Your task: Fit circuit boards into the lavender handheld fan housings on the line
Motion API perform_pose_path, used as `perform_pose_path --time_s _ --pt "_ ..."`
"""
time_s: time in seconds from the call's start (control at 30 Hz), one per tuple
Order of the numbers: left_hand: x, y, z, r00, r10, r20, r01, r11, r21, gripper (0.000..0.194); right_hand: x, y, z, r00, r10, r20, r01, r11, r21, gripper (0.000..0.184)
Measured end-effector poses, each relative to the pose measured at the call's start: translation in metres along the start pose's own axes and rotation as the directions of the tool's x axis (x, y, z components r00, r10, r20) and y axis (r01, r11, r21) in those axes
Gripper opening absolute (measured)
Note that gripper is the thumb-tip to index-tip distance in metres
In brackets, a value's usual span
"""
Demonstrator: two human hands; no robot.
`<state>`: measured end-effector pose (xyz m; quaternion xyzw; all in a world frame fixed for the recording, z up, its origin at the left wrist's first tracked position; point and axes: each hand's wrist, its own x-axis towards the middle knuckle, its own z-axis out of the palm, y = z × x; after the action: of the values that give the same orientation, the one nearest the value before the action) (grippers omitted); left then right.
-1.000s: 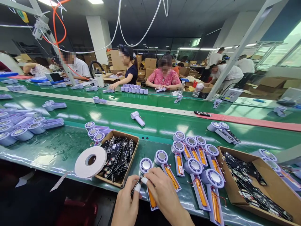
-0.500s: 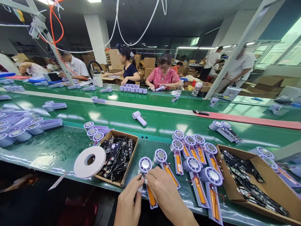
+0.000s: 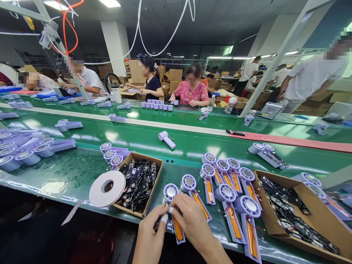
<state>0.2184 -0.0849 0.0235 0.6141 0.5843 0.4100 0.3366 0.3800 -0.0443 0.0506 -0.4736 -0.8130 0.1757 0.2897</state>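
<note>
Both hands meet at the table's front edge, over the handle of a lilac handheld fan (image 3: 171,192) with a round silver-centred head and an orange strip inside. My left hand (image 3: 151,234) is closed, with a dark edge of a circuit board (image 3: 157,222) showing between its fingers. My right hand (image 3: 191,220) pinches at the same spot, its fingertips nearly touching the left ones. What it grips is hidden. White covers show on a fingertip of each hand. Another open lilac fan (image 3: 188,182) lies just beyond my right hand.
A cardboard box of circuit boards (image 3: 159,176) and a roll of white tape (image 3: 96,187) stand to the left. Several open fans (image 3: 225,192) and another cardboard box (image 3: 324,205) lie to the right. Beyond runs a green belt (image 3: 137,135) with people seated across it.
My hands stay together over the fan, with the fingers slightly shifted and a dark board edge now showing at the left. Across the belt, a person has set down a fan.
</note>
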Motion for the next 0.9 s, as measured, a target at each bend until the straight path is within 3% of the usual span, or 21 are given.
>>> perform_pose_path --time_s 0.1,0.3,0.53,0.63,0.73,0.9 --pt "0.000 0.001 0.001 0.999 -0.036 0.005 0.036 0.998 -0.047 0.028 0.000 0.000 -0.001 0.998 -0.061 0.020 0.062 0.995 -0.077 0.014" --pt "0.002 0.002 -0.004 0.993 0.116 0.008 -0.117 0.991 0.073 0.031 0.007 0.007 -0.009 0.970 -0.220 0.101 0.236 0.952 -0.193 0.018" --pt "0.005 0.003 -0.009 0.997 0.024 0.067 -0.024 1.000 -0.008 0.030 0.011 0.016 -0.005 0.938 -0.327 0.118 0.347 0.906 -0.244 0.024" --pt "0.007 0.006 -0.012 0.995 0.015 0.097 -0.013 1.000 -0.019 0.030 0.013 0.016 -0.008 0.940 -0.320 0.120 0.340 0.911 -0.231 0.022" --pt "0.010 0.009 -0.017 0.989 -0.012 0.150 0.018 0.999 -0.039 0.028 0.016 0.018 -0.015 0.945 -0.299 0.136 0.320 0.931 -0.177 0.007" --pt "0.017 0.016 -0.026 0.979 -0.031 0.201 0.039 0.999 -0.037 0.026 0.021 0.022 -0.018 0.902 -0.349 0.255 0.365 0.931 -0.017 0.011"
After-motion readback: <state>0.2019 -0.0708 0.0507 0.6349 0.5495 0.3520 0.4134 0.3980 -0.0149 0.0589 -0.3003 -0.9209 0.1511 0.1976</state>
